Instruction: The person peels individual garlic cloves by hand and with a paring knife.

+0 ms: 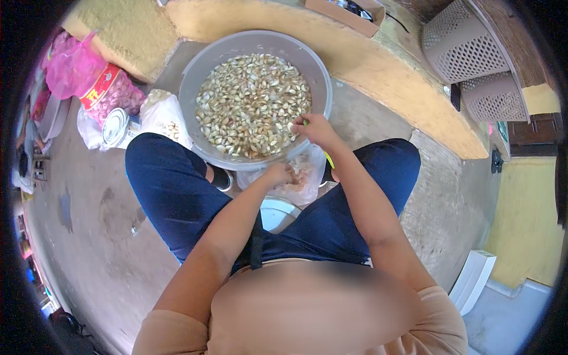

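Note:
A large grey round basin (189, 112) stands on the floor before me, with many pale peeled garlic cloves (254, 100) in it. My right hand (313, 131) reaches over the basin's near right rim, fingers pinched. A whitish garlic clove (291, 126) shows at its fingertips, and a small yellow-green thing, too small to name, shows between the fingers. Below the rim, my left hand (280, 176) is curled at a clear plastic bag (307, 188) holding pinkish, papery peels (303, 173). Whatever those fingers hold is hidden.
Left of the basin are a pink net sack (121, 92), a tin can (116, 127) and a white bag (163, 112). A yellow ledge (378, 89) curves behind it, carrying a cardboard box (349, 15). Perforated baskets (467, 47) stand upper right; my bent legs flank the bag.

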Demonstrator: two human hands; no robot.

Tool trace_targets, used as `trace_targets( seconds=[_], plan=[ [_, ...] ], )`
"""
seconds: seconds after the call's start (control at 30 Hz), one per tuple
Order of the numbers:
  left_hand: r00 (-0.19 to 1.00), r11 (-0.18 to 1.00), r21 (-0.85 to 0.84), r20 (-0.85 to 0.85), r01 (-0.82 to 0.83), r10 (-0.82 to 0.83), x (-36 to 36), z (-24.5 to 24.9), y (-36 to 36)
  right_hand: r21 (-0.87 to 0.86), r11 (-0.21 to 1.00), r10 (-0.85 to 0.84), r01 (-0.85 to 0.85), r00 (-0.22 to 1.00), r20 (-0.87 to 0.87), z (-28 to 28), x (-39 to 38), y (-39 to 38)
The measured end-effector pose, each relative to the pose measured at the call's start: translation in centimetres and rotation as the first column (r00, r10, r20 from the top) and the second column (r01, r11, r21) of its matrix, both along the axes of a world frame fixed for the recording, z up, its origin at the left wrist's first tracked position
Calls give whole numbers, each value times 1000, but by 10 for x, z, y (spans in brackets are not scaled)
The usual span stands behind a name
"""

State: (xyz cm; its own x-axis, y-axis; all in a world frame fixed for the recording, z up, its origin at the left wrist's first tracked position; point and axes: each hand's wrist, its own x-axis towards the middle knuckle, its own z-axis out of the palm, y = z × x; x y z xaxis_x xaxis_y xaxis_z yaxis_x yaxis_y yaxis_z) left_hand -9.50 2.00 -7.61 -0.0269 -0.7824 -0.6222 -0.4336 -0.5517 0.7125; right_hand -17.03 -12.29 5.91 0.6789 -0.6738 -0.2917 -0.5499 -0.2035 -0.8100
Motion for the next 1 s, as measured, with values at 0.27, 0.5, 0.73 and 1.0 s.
trace_targets(
  seconds=[0.27,0.5,0.73,1.0],
  plan=[
    [997,995,87,-53,-53,57,-2,-6,-3,-45,998,39,-38,999,12,-7,15,-2],
    [990,978,166,-31,-127,134,1,14,-10,-13,999,36,-36,999,7,-6,19,-3],
    [992,984,139,71,-109,100,-4,5,-14,-82,995,58,-55,998,24,-17,21,-8],
    [976,955,278,-156,-104,152,-6,-2,-8,-42,998,42,-44,998,-48,-11,24,-8]
  ],
)
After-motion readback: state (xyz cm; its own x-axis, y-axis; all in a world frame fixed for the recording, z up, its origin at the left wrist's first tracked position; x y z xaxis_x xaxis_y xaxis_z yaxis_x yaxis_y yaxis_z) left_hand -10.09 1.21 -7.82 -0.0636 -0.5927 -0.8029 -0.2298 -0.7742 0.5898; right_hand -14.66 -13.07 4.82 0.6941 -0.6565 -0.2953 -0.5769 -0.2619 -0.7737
